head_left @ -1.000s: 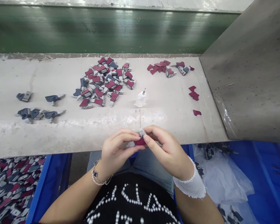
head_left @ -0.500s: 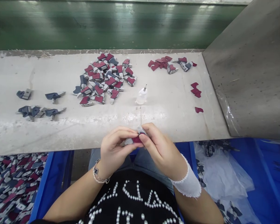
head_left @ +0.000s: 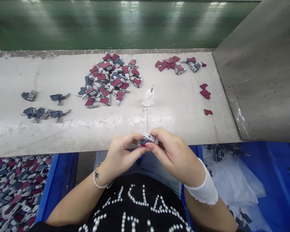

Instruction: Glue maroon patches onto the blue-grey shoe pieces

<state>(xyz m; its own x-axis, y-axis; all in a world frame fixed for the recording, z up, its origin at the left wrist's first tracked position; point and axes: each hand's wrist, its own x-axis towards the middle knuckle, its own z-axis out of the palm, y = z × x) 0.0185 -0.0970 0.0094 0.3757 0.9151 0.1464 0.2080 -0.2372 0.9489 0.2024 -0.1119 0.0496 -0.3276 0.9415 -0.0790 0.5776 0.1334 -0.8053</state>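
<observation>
Between my two hands, just over the table's front edge, is a small plastic part [head_left: 149,138] in light grey, dark blue-grey and maroon. My left hand [head_left: 122,154] pinches its left end between thumb and fingers. On its right end, my right hand [head_left: 172,154] grips with the thumb along the maroon side; some of its fingers are hidden behind. A grey face with a small hole points upward. Beyond the hands stands a small translucent bottle [head_left: 149,97] with a thin metal tip.
A heap of similar parts [head_left: 108,80] lies left of centre on the table [head_left: 178,122]. Several grey-blue parts [head_left: 40,112] sit farther left. Loose maroon pieces [head_left: 168,63] lie at right. Blue bins flank my lap, the left filled with parts [head_left: 16,190]. A metal panel [head_left: 263,80] rises at right.
The part has been turned in my fingers, so its grey holed face now shows and less maroon is visible. Both hands still hold it. The whole view has shifted slightly.
</observation>
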